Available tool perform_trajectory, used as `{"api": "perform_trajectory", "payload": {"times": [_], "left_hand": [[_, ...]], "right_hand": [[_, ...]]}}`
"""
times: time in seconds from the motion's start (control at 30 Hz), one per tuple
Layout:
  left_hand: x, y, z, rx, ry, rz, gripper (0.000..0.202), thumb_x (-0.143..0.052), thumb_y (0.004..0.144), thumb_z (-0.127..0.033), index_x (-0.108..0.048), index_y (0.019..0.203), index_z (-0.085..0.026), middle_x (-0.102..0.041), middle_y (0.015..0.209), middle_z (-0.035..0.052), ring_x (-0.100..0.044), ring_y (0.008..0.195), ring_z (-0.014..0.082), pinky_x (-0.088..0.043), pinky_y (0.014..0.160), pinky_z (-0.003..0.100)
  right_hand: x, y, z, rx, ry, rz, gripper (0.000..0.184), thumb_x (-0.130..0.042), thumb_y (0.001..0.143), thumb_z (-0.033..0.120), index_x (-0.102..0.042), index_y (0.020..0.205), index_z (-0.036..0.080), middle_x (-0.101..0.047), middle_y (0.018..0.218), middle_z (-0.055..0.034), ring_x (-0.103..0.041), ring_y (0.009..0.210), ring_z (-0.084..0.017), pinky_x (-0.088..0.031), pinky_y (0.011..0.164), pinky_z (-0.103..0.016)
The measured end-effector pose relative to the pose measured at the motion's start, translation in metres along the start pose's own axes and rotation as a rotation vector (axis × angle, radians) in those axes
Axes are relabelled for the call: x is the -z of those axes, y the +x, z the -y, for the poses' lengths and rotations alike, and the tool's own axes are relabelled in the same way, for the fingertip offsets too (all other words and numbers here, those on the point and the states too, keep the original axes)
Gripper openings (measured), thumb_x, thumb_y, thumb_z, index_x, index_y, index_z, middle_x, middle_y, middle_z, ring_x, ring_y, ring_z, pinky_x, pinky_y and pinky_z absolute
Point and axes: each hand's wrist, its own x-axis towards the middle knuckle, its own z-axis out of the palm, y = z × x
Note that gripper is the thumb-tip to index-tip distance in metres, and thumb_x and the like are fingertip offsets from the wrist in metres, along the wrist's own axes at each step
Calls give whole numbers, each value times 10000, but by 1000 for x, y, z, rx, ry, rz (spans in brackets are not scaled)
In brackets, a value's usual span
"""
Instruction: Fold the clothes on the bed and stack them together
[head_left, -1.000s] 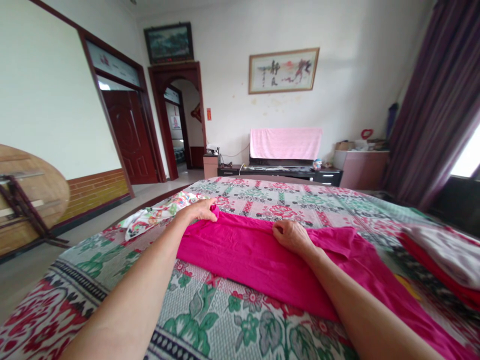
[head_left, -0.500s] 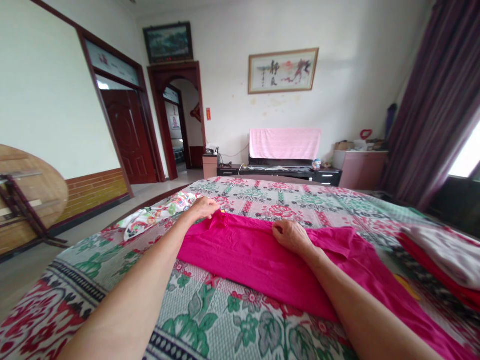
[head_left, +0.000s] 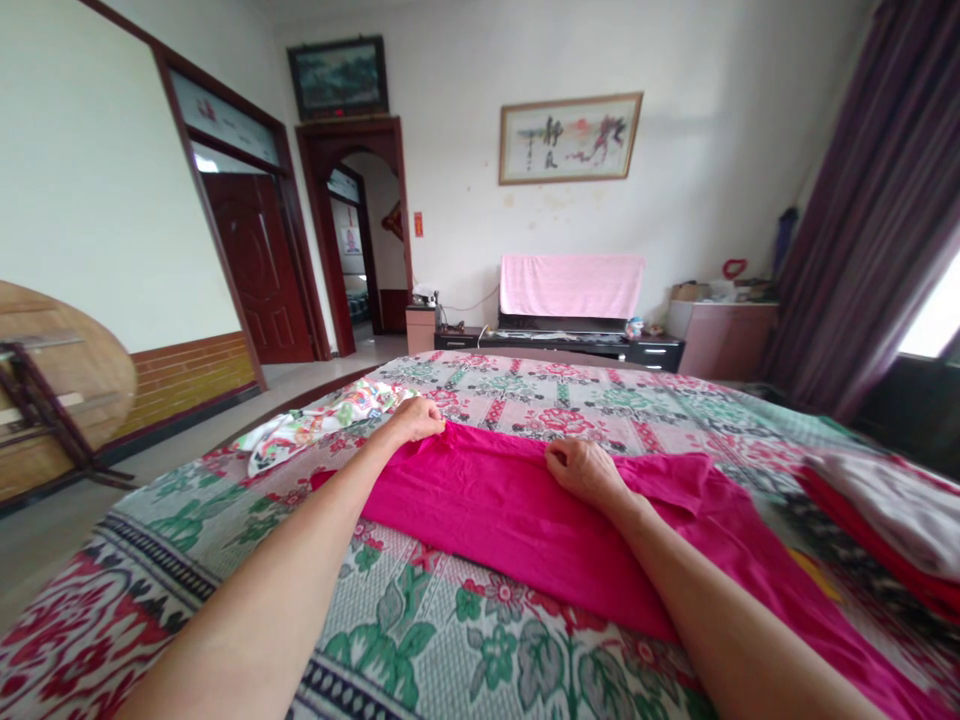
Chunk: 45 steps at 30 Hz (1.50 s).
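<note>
A bright pink garment (head_left: 480,510) lies spread across the patterned bedcover (head_left: 420,640), its right part trailing down toward the lower right corner. My left hand (head_left: 417,418) pinches the garment's far left corner, fingers pressed together. At the middle of the far edge, my right hand (head_left: 585,468) is closed on the cloth, knuckles up and fingertips mostly hidden. A small pink flap shows left of my left forearm. Just behind my left hand lies a crumpled white printed cloth (head_left: 315,425).
A stack of folded clothes (head_left: 892,510) sits at the right. Beyond the bed stand a low black cabinet (head_left: 656,354) and a screen draped with a pink towel (head_left: 571,285). A folded round table (head_left: 60,380) leans at the left wall.
My left hand has closed on the garment's corner and turned slightly, covering the yellow spot seen there before. A pink flap now shows left of that forearm. My right hand has stayed put.
</note>
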Motion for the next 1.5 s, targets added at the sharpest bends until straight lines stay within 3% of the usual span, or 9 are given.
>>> {"api": "perform_trajectory", "payload": {"times": [0.2, 0.47, 0.7, 0.83, 0.97, 1.1, 1.23, 1.4, 1.5], "left_hand": [[4, 0, -2, -63, 67, -100, 160, -612, 674, -240, -710, 798, -217, -708, 778, 3, -617, 732, 159, -410, 631, 239], [9, -5, -1, -52, 137, -170, 244, -558, 756, -238, -682, 966, -243, -709, 863, 9, -634, 820, 178, -431, 700, 251], [9, 0, 6, -151, 40, -223, 215, -543, 673, -135, -705, 794, -206, -696, 847, 11, -609, 829, 167, -440, 734, 244], [10, 2, 8, -147, -218, -128, 241, -505, 621, -119, -691, 767, -160, -647, 673, -16, -574, 654, 138, -422, 599, 227], [13, 0, 8, -156, -224, -46, 238, -503, 599, -121, -692, 743, -146, -653, 684, -5, -580, 666, 138, -426, 592, 221], [21, -3, 11, -132, -186, 103, 448, -572, 601, -161, -694, 1033, -165, -704, 1023, 46, -637, 795, 161, -469, 657, 226], [27, -8, 11, -138, -142, 301, 872, -671, 591, -254, -410, 1423, -232, -544, 1377, 85, -621, 1063, 223, -490, 809, 244], [20, -15, -4, -97, 143, 266, 1048, -747, 561, -438, -290, 1485, -249, -432, 1471, 123, -446, 1302, 314, -419, 996, 342], [17, -17, -12, -56, 226, 183, 870, -697, 650, -344, -370, 1452, -264, -526, 1392, 110, -500, 1255, 289, -429, 977, 330]], "right_hand": [[1, 0, 0, -6, 4, 2, 236, -452, 842, 231, -631, 693, 193, -659, 689, -26, -559, 617, -124, -277, 559, -231], [0, 0, 0, -1, -2, 2, 237, -444, 838, 231, -614, 677, 190, -653, 681, -27, -555, 611, -123, -269, 554, -235], [-2, 0, -1, 3, -4, -9, 233, -448, 835, 228, -616, 677, 193, -655, 676, -20, -557, 609, -121, -270, 558, -234], [-3, 1, -2, 10, -6, -15, 237, -448, 841, 236, -621, 685, 193, -665, 692, -25, -565, 623, -125, -276, 566, -233], [-3, 1, -2, 10, -2, -12, 234, -448, 840, 232, -625, 691, 193, -668, 699, -25, -569, 631, -127, -281, 570, -232], [-2, 0, -2, 9, -2, -6, 239, -445, 840, 225, -628, 691, 191, -664, 700, -27, -559, 625, -125, -281, 572, -233], [-3, 0, -2, 13, 1, -2, 234, -450, 839, 225, -622, 684, 188, -653, 685, -27, -547, 618, -124, -279, 571, -231], [-3, 1, -3, 9, 5, -8, 236, -448, 840, 225, -609, 671, 188, -650, 678, -26, -546, 612, -122, -272, 565, -233], [-3, 1, -3, 1, 2, 6, 234, -446, 844, 231, -617, 689, 190, -653, 687, -28, -554, 622, -125, -275, 569, -233]]}}
